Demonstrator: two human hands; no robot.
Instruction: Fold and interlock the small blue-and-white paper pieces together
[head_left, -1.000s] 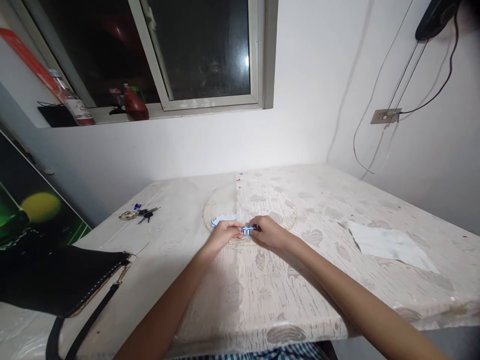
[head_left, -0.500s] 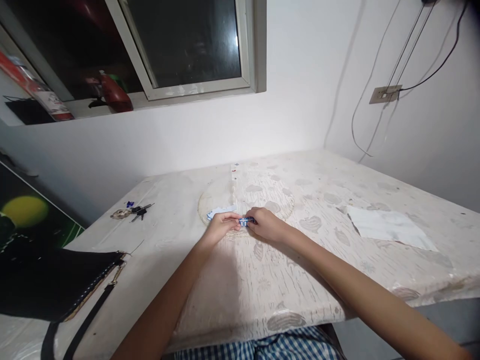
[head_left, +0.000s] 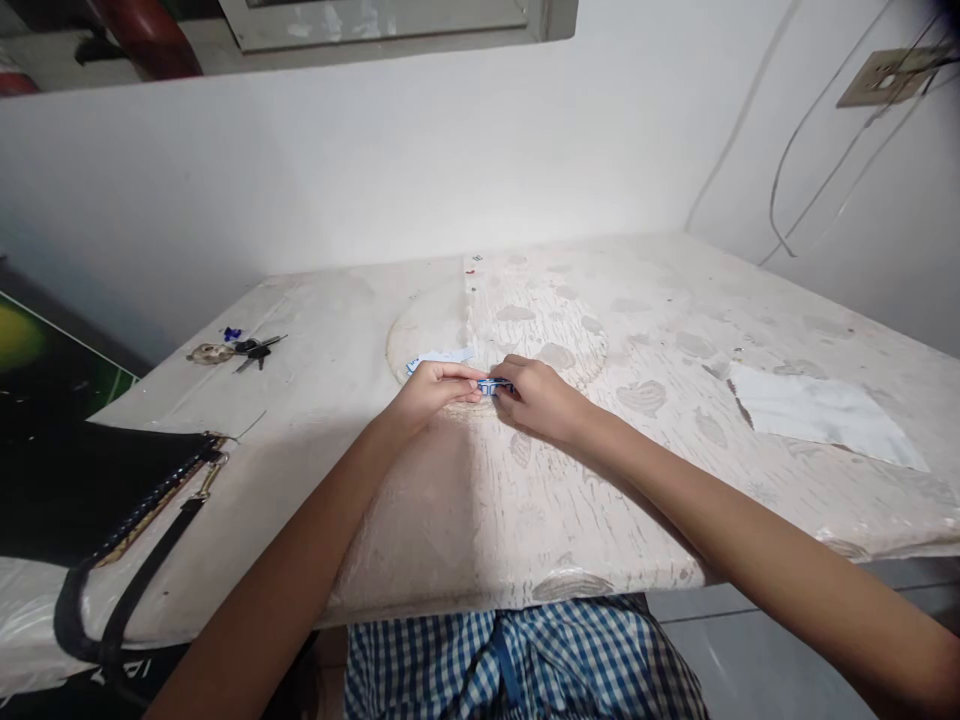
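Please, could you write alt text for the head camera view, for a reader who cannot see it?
A person's left grip and right grip hold a small blue-and-white piece at a pale table. A white scrap lies just beyond; keys and a black bag lie at left, a white sheet at right.

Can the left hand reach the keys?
Probably yes: only tablecloth shows between the left hand and the keys, though it may first need to release the small blue-and-white piece.
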